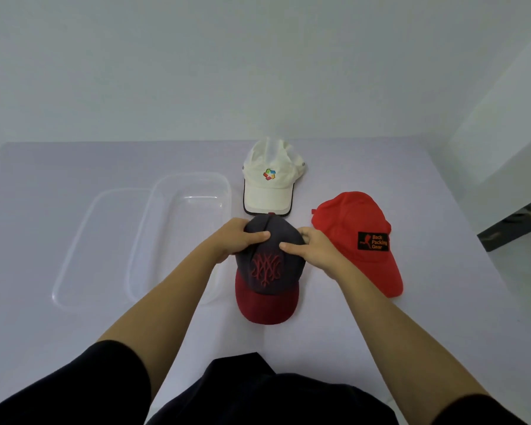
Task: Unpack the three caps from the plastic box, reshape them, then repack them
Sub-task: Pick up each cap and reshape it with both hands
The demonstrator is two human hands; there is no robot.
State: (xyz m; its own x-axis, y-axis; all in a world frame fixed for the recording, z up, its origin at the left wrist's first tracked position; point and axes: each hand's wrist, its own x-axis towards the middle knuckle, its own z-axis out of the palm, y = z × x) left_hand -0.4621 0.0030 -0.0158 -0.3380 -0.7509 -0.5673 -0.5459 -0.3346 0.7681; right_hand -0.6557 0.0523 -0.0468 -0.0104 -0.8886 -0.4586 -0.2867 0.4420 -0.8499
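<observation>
While both hands, left hand (pixel 236 237) and right hand (pixel 318 248), pinch the navy cap (pixel 269 268) crown, push panels outward evenly, brim flat on tabletop (pixel 350 326).

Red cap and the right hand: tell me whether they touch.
Cannot tell. In the head view the right hand, gripping the dark cap, overlaps the red cap edge; no gap or contact shows plainly.
</observation>
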